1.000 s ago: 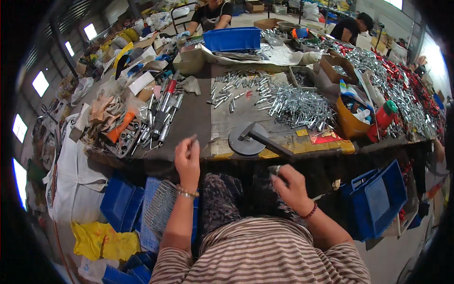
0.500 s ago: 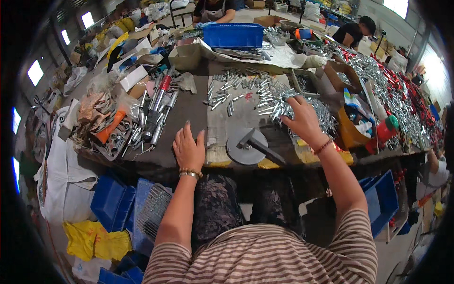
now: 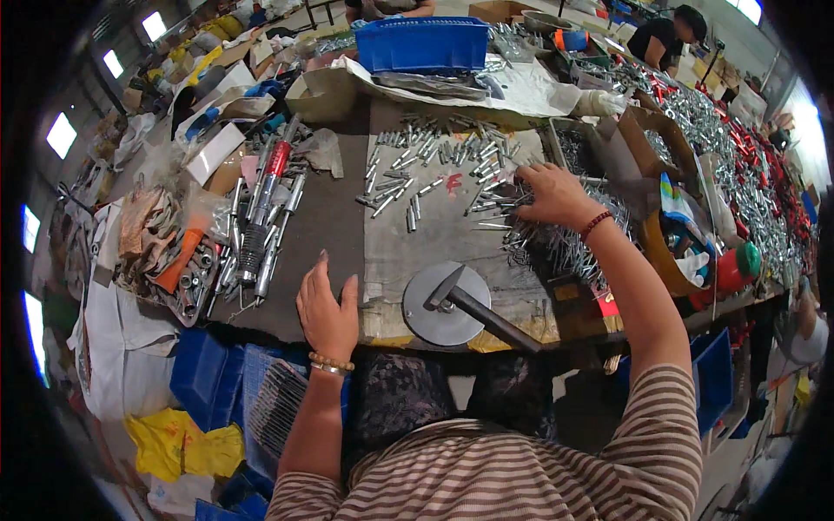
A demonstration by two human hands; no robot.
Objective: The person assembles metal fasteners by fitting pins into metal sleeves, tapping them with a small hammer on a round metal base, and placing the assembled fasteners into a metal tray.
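My left hand [image 3: 328, 314] rests at the table's near edge, empty, thumb apart from the fingers. To the right, my right hand [image 3: 558, 198] is over a heap of thin silver metal pins [image 3: 565, 247]. Its thumb and fingertips are spread at the heap's edge, and nothing can be made out in its grasp. Small silver metal sleeves [image 3: 408, 178] lie loosely scattered on a cardboard sheet [image 3: 391, 252]. Between my hands, a hammer [image 3: 491, 319] lies with its head on a round grey metal disc [image 3: 426, 317] and its handle pointing toward me.
Wrenches and metal rod tools [image 3: 265, 217] lie left, beside a box of gloves and sockets [image 3: 161, 252]. A blue crate [image 3: 421, 45] stands at the back. Right are a yellow container [image 3: 673, 252], a cardboard box [image 3: 656, 143] and piled metal parts [image 3: 730, 165]. Two people work beyond.
My right hand has lowered onto the pin heap, its fingers less raised. My left hand stays near the table edge. The whole view has shifted slightly.
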